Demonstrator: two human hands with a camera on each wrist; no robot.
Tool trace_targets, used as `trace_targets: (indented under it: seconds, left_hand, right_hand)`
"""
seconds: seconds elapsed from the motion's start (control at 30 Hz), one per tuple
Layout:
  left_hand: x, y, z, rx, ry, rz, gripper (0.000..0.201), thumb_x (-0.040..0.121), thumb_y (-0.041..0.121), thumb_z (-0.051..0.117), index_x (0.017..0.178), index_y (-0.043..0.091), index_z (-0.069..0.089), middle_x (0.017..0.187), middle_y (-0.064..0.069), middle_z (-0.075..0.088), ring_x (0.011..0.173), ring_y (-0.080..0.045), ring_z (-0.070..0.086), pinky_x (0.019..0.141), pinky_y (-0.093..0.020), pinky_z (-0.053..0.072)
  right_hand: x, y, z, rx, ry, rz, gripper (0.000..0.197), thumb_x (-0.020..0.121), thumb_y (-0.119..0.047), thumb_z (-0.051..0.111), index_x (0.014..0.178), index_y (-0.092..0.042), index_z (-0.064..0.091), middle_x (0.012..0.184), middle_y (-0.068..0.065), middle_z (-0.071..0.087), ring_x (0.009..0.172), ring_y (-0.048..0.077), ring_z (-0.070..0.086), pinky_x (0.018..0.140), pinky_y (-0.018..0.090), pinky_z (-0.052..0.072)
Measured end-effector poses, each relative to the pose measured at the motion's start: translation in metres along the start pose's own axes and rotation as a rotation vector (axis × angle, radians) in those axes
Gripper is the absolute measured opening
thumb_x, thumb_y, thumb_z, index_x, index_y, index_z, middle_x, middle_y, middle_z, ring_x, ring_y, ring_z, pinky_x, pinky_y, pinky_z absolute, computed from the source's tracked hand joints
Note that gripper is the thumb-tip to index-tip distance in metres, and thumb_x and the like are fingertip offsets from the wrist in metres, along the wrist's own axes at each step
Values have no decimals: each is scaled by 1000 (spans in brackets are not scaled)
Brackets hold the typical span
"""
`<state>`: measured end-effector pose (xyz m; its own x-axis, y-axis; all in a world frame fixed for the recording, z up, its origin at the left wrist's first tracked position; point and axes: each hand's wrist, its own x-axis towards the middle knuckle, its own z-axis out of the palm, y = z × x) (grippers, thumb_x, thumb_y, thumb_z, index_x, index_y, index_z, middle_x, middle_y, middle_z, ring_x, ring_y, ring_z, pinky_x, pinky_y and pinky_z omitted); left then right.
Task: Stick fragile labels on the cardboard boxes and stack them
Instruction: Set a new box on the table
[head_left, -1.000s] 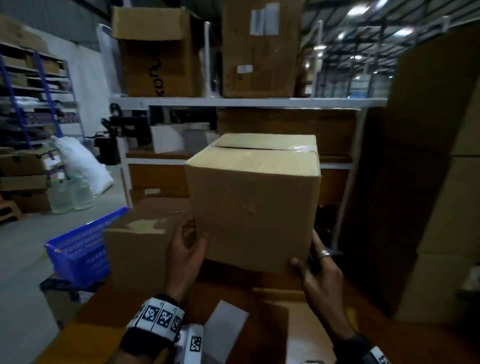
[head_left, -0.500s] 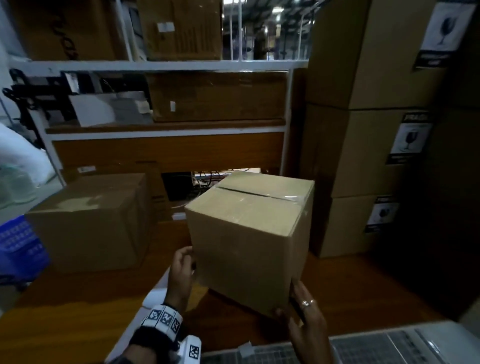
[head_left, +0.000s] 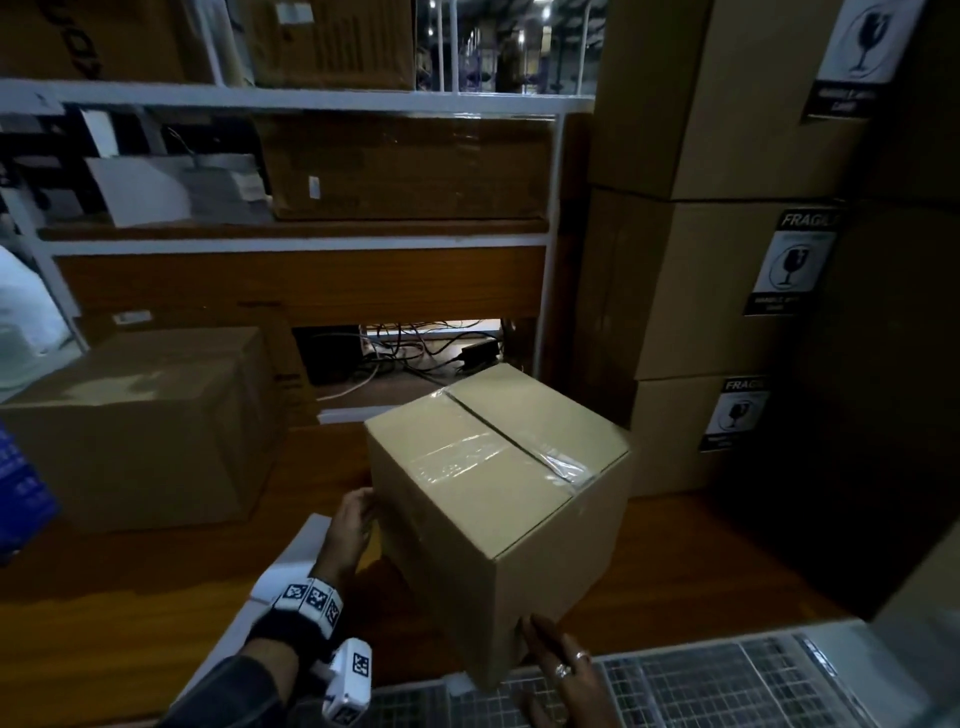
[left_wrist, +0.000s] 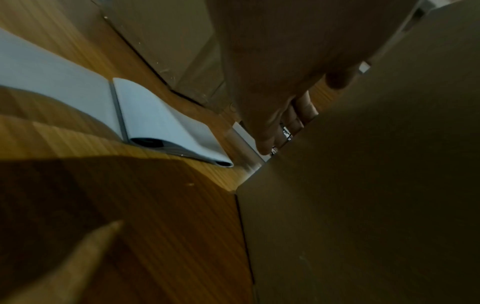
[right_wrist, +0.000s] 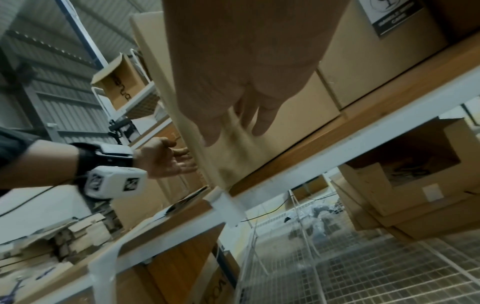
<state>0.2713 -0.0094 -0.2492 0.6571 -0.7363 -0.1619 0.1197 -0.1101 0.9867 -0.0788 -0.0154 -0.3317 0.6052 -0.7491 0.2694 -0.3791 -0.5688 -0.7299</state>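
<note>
A plain taped cardboard box is held tilted, low over the wooden table, one corner toward me. My left hand presses flat on its left side. My right hand lies with straight fingers against its lower right face. In the right wrist view the left hand shows an open palm against the box. White label sheets lie on the table under my left wrist. Three boxes with fragile labels are stacked at the right.
A second unlabelled box stands on the table at the left. A gridded cutting mat covers the near edge. Behind is a white shelf frame with more cartons. A blue basket sits at the far left.
The box has come down from chest height toward the table and turned a corner toward me. Both hands stayed on its sides. My view swung right and down.
</note>
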Motion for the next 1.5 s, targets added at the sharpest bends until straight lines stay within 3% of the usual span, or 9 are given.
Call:
trace_targets:
  seconds: [0.13,0.27,0.43,0.6,0.7,0.9,1.2,1.37,1.5]
  left_hand:
    - [-24,-2,-2,193,-14,95,57,99,62,32,152,40,32,161,-4,37,142,-26,41,117,-53,34]
    - [-97,-6,15,230,-69,244,77,84,85,31,154,53,19,160,20,31,141,-6,39,118,-46,31]
    - [-110,-32,34,290,-225,393,92,78,86,54,154,58,9,161,19,31,144,-6,37,116,-50,39]
    - [-94,-10,41,243,-199,432,101,80,83,56,160,45,7,163,15,31,148,-8,34,118,-44,36]
    - [-81,10,40,203,-202,426,69,99,66,40,158,34,29,155,11,46,141,-7,46,114,-39,43]
    - [-65,16,37,-21,-297,46,56,102,68,27,132,40,65,131,6,69,123,-13,64,110,-46,47]
    - [-74,-15,-12,399,-71,257,63,98,63,41,154,33,38,151,18,39,139,-5,38,116,-33,33]
    - [-90,-57,-81,724,160,381,55,94,48,58,137,14,59,137,-3,61,129,-19,55,104,-31,43]
    - [-106,-80,-120,938,31,236,62,98,55,49,146,16,54,156,-6,45,150,-24,33,120,-36,27]
  right_hand:
    - [24,-18,-38,76,442,65,35,89,-10,75,119,-28,70,122,-5,69,111,7,65,93,13,49]
    - [69,-31,-89,352,604,325,18,101,-25,62,119,-27,60,109,5,63,100,24,62,79,32,48]
    - [104,-15,-102,486,410,447,65,98,-65,41,153,-30,39,141,-5,45,131,18,44,112,43,34]
    - [110,-23,-95,637,397,354,35,99,-43,58,133,-47,50,131,-19,57,123,9,55,103,36,42]
    - [101,-21,-87,594,400,352,45,93,-44,64,136,-43,50,135,-11,58,121,8,56,103,39,46]
    - [90,-24,-74,545,395,330,53,97,-21,68,144,-29,45,133,-14,56,115,-8,57,84,16,48]
    - [61,-11,-52,474,332,527,40,100,-25,64,138,-23,51,130,-3,57,119,19,54,102,41,44]
    - [41,-14,-21,325,111,477,4,99,-26,67,96,-27,66,102,2,70,96,23,64,87,40,51]
    - [34,-45,21,268,-183,273,11,100,-26,66,90,-27,71,76,-7,70,70,6,64,66,30,55]
